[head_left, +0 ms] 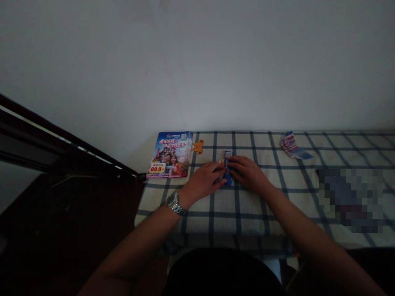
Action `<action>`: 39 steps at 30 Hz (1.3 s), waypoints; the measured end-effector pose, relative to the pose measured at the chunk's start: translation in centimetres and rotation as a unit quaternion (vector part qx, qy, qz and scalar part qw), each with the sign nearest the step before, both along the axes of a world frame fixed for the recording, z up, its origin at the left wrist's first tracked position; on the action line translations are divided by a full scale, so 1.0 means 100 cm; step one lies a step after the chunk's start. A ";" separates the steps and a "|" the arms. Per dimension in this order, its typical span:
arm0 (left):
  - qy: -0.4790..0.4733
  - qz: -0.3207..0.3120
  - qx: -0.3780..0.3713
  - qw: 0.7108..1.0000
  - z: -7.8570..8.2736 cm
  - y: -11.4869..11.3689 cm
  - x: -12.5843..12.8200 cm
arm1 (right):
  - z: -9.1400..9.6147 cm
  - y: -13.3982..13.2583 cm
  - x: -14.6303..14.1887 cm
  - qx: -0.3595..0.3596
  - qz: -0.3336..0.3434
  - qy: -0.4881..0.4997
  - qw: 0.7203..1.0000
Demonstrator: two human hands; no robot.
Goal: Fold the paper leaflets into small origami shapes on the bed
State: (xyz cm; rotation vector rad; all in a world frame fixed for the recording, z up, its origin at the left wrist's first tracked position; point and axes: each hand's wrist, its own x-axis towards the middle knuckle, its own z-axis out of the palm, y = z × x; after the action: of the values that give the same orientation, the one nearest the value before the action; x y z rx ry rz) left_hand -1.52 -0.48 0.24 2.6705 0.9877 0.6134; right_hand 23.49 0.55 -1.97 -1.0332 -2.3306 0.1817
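Note:
A narrow folded flyer (228,179), blue with a QR code at its far end, lies on the checked tablecloth in front of me. From the left, my left hand (205,179) has its bent fingers closed on the flyer's edge. Opposite it, my right hand (247,172) presses its fingers together on the flyer's right side. The fingers cover the flyer's middle. Beyond my left hand sits a stack of colourful printed flyers (169,155), with an orange bear-shaped piece (198,146) beside it.
Several folded paper strips (291,146) are heaped toward the back right. A dark, pixelated object (347,201) lies at the right. The checked tablecloth (253,222) meets a pale wall (228,65) behind. Dark floor shows past the table's left edge.

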 end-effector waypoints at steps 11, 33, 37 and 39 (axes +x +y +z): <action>0.028 0.027 0.033 0.999 0.001 -0.001 -0.001 | 0.001 -0.001 0.001 0.019 0.007 -0.030 0.999; 0.040 -0.035 0.023 0.998 0.002 0.005 -0.012 | 0.002 -0.002 0.004 0.007 0.011 -0.049 0.999; 0.059 -0.041 0.032 0.997 0.005 0.004 -0.009 | 0.000 -0.002 0.004 0.007 0.014 -0.046 0.999; 0.065 -0.040 0.033 0.997 0.006 0.004 -0.008 | 0.000 -0.002 0.004 0.004 0.013 -0.044 0.999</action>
State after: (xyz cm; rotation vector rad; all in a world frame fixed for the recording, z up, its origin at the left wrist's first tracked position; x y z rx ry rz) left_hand -2.33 -0.10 0.84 2.8243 0.9018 0.4685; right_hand 23.93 0.39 -2.01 -1.0256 -2.4219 0.1387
